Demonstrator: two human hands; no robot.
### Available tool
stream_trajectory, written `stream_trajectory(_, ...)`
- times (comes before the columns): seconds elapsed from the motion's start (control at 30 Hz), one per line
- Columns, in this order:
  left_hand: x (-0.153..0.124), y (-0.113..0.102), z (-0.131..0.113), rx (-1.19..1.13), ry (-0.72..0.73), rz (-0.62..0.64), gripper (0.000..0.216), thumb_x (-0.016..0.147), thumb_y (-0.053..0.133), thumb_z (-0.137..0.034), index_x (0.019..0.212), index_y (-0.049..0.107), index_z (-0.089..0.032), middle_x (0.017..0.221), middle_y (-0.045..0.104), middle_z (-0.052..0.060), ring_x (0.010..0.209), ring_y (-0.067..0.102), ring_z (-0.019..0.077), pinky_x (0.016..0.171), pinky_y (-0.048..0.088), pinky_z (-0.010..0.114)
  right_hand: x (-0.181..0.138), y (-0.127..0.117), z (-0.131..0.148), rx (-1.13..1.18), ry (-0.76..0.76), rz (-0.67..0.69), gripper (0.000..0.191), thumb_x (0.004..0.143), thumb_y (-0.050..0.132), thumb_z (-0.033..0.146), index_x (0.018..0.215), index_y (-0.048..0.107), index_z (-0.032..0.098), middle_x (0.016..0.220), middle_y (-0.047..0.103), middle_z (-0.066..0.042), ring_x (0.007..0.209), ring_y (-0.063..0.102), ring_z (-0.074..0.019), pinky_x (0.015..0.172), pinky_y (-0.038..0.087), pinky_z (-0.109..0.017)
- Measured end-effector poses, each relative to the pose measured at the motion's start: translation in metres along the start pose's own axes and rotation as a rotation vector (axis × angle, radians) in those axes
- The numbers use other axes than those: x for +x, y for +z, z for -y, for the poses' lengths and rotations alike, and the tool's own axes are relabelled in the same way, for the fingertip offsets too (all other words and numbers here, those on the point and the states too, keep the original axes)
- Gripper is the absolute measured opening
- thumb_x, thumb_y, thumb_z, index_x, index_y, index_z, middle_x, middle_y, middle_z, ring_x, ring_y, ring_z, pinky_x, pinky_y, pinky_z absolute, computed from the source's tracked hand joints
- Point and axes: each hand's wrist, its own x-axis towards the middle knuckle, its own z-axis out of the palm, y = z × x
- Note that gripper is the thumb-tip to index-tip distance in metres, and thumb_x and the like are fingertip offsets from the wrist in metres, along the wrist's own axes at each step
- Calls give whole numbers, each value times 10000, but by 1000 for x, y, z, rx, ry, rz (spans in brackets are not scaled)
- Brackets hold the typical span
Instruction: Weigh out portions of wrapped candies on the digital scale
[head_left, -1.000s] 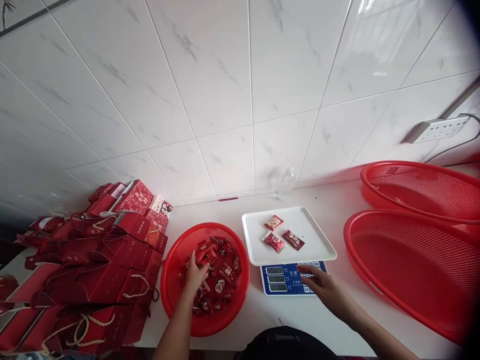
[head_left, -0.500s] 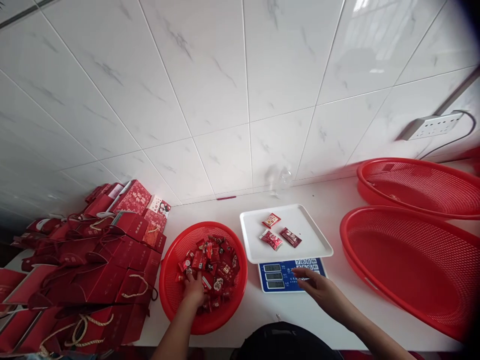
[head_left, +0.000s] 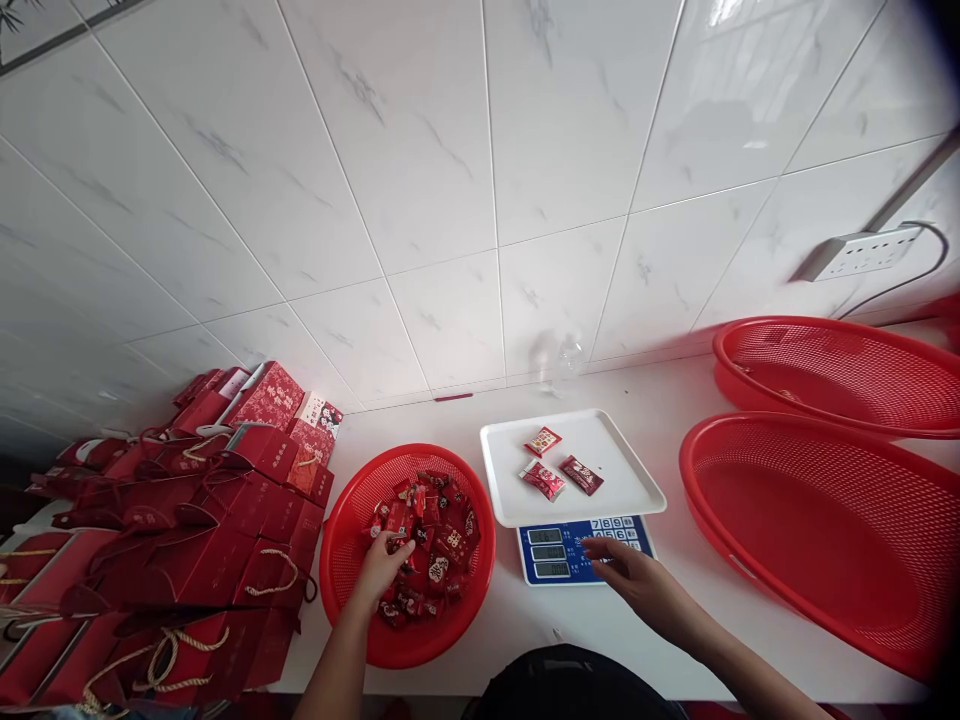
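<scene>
A round red plastic basket holds a heap of small red wrapped candies. Over the left part of that heap is my left hand, thumb and fingers closed; what lies between the fingertips is hidden. A digital scale with a blue keypad carries a white tray, on which three wrapped packets rest apart from one another. In front of the keypad hovers my right hand, fingers stretched out with a gap from the thumb, holding nothing.
Many red gift boxes with rope handles crowd the left side. Two large red oval baskets stand at the right. A clear plastic object sits by the tiled wall, where a power strip hangs.
My left hand has drawn back slightly from the candies, its thumb and fingers now closed together. The right hand stays nearly in place, and the packets on the tray are unchanged.
</scene>
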Motion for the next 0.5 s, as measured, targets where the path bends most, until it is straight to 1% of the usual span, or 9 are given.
stream_trajectory(0.07, -1, 3, -4, -26, 5, 14, 417, 761, 476, -511, 1004, 507, -173, 1082, 613, 97, 957, 606, 198, 756, 465, 249, 0, 0, 1, -4, 3, 13, 369, 724, 526, 460, 998, 626, 234, 1001, 692, -68, 940, 627, -240, 791, 489, -332)
stream_trajectory(0.1, -1, 6, -6, -24, 10, 26, 423, 758, 490, -495, 1028, 507, -170, 1119, 603, 103, 981, 600, 199, 774, 463, 247, 1, 0, 1, -5, 3, 16, 370, 727, 521, 459, 1001, 623, 232, 1005, 690, -69, 938, 627, -238, 794, 488, -332)
stream_trajectory(0.2, -1, 18, -12, 34, 45, 95, 396, 776, 493, -339, 1137, 495, -178, 1184, 594, 89, 1033, 585, 177, 833, 444, 228, 0, 0, 1, 2, -2, 17, 374, 733, 516, 461, 1005, 624, 227, 1008, 687, -69, 933, 627, -234, 799, 486, -329)
stream_trajectory(0.3, -2, 33, -19, 155, 90, 159, 510, 770, 475, -209, 1278, 431, -219, 1237, 579, 67, 1106, 549, 172, 891, 411, 231, -2, 0, -1, 26, -11, 5, 361, 727, 533, 456, 991, 634, 231, 990, 694, -65, 917, 633, -237, 793, 490, -332)
stream_trajectory(0.4, -3, 46, -29, 311, 112, 184, 643, 736, 520, -185, 1352, 359, -275, 1228, 586, 65, 1130, 530, 227, 908, 401, 297, -3, 0, -5, 24, -9, 6, 365, 727, 540, 453, 998, 637, 229, 1007, 691, -66, 922, 632, -240, 804, 487, -338)
stream_trajectory(0.5, -2, 55, -40, 467, 115, 219, 727, 693, 568, -172, 1373, 336, -281, 1183, 607, 104, 1122, 525, 300, 895, 405, 387, -3, 0, -9, 9, -12, 26, 373, 745, 524, 457, 1018, 631, 226, 1040, 679, -71, 961, 618, -239, 823, 477, -331)
